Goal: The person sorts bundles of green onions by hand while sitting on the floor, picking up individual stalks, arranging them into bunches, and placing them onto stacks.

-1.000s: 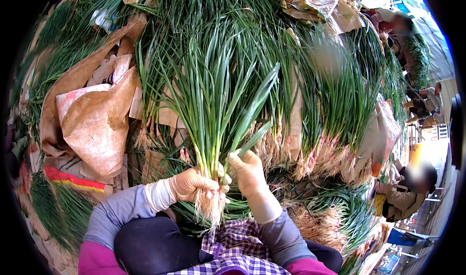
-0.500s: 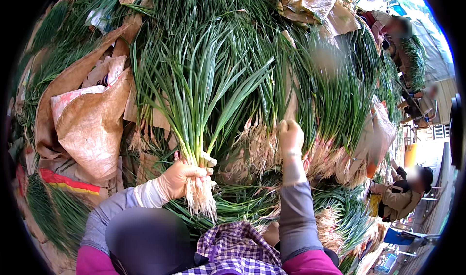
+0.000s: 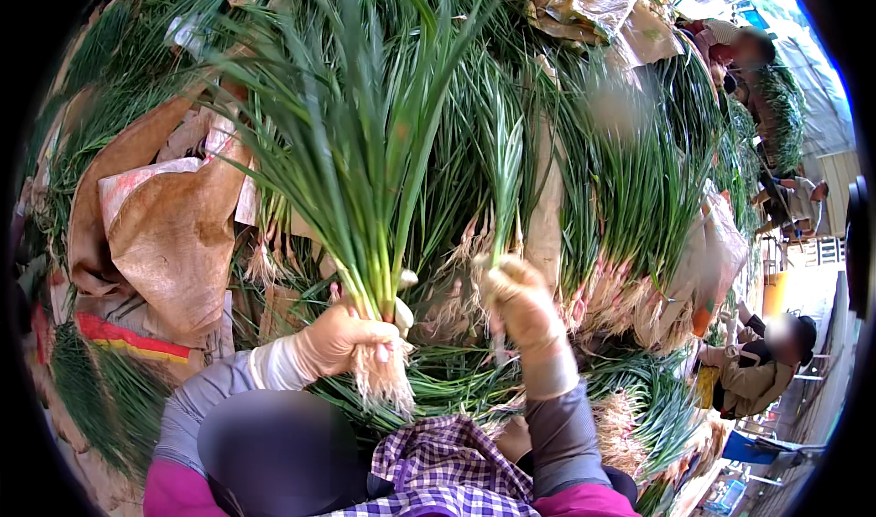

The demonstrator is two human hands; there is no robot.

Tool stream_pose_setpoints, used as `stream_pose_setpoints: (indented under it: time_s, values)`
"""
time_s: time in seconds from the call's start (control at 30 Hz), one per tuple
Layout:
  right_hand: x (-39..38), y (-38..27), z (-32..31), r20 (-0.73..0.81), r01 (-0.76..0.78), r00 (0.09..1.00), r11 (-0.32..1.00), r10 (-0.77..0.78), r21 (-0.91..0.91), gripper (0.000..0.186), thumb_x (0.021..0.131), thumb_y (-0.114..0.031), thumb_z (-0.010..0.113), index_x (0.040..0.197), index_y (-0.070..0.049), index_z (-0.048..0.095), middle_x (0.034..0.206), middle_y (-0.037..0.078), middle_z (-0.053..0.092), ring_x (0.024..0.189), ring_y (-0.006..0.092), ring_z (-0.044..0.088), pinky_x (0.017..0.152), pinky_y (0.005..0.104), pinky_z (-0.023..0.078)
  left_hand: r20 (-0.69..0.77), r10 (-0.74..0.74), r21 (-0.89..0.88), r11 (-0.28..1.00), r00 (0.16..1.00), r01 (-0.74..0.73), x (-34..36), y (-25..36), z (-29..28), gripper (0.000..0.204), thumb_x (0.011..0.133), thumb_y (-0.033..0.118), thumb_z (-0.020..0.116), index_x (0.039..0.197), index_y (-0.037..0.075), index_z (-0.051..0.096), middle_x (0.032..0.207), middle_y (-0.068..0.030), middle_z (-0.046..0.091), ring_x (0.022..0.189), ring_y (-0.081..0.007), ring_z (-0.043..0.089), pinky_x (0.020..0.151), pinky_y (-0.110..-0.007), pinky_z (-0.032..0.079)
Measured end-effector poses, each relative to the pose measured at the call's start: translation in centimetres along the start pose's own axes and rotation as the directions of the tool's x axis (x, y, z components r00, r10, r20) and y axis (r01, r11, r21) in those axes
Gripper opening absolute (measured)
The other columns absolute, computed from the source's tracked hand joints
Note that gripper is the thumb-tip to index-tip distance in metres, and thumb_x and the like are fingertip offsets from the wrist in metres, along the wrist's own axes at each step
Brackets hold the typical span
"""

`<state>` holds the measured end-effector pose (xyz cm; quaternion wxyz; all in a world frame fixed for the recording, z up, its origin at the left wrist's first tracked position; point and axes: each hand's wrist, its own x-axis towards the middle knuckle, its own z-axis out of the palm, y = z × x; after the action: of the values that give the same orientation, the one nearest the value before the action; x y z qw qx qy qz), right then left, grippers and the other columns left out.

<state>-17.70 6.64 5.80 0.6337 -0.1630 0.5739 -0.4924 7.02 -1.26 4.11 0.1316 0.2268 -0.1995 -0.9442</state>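
Note:
A bunch of green onions (image 3: 370,216) stands upright in my left hand (image 3: 339,337), which is closed around the white stems just above the pale hanging roots. My right hand (image 3: 527,305) is pinched round the lower stem of a thin green onion (image 3: 504,175), right of the bunch and apart from it. Motion slightly blurs that hand, and its fingers partly hide the onion's root end. Both hands look covered by thin pale gloves. Behind them lies a thick heap of green onions (image 3: 630,175), roots toward me.
Brown sacking (image 3: 173,234) lies folded at the left, and crumpled sacks (image 3: 584,10) sit at the far right. More green onions (image 3: 630,426) lie close to my lap at the right. Two people (image 3: 762,366) (image 3: 735,47) are along the right edge.
My right hand has drawn left and nearer to me, now with a green onion in it. The bunch in my left hand has swung, its leaves tilting more to the left.

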Motion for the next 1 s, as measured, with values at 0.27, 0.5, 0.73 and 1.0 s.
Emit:
stream_pose_setpoints:
  time_s: [0.27, 0.5, 0.73, 1.0]
  values:
    - [-0.5, 7.7, 5.8, 0.066, -0.133, 0.990, 0.986, 0.127, 0.098, 0.015, 0.082, -0.011, 0.068, 0.089, -0.003, 0.058, 0.077, 0.004, 0.061, 0.066, 0.0093, 0.056, 0.059, 0.0217, 0.046, -0.059, -0.269, -0.001, 0.963, 0.961, 0.270, 0.8, -3.3, -2.3, 0.015, 0.078, -0.001, 0.057, 0.093, -0.001, 0.057, 0.075, -0.0102, 0.062, 0.063, -0.0176, 0.063, 0.062, -0.032, 0.055]
    - [0.9, 6.8, 7.7, -0.222, 0.107, 0.962, 0.967, -0.159, -0.232, 0.011, 0.087, -0.013, 0.062, 0.087, -0.002, 0.059, 0.074, 0.001, 0.059, 0.062, 0.0070, 0.050, 0.055, 0.0217, 0.042, -0.055, -0.266, -0.124, 0.958, 0.962, 0.258, 1.0, -4.0, -3.0, 0.028, 0.075, -0.003, 0.059, 0.101, 0.005, 0.051, 0.099, -0.0107, 0.057, 0.087, -0.0241, 0.060, 0.083, -0.047, 0.051]
    - [3.1, 7.7, 7.4, -0.361, 0.178, 0.908, 0.976, -0.213, -0.128, 0.014, 0.090, -0.014, 0.056, 0.081, -0.003, 0.060, 0.065, -0.001, 0.056, 0.055, 0.0066, 0.046, 0.053, 0.0205, 0.037, 0.103, -0.079, -0.288, 0.952, 0.992, 0.106, 0.8, -2.3, -2.1, 0.032, 0.074, -0.004, 0.059, 0.102, 0.009, 0.051, 0.098, -0.0075, 0.051, 0.091, -0.0217, 0.054, 0.084, -0.045, 0.047]
    - [2.6, 4.9, 1.7, 0.173, 0.234, 0.944, -0.201, 0.281, -0.951, 0.031, 0.088, -0.035, 0.050, 0.088, -0.008, 0.066, 0.082, 0.008, 0.067, 0.073, 0.0246, 0.066, 0.066, 0.0349, 0.053, -0.032, 0.058, -0.198, 0.978, 0.998, -0.063, -0.7, 0.3, -3.7, 0.044, 0.073, -0.006, 0.057, 0.114, 0.008, 0.050, 0.103, -0.0096, 0.058, 0.083, -0.0234, 0.061, 0.085, -0.049, 0.048]
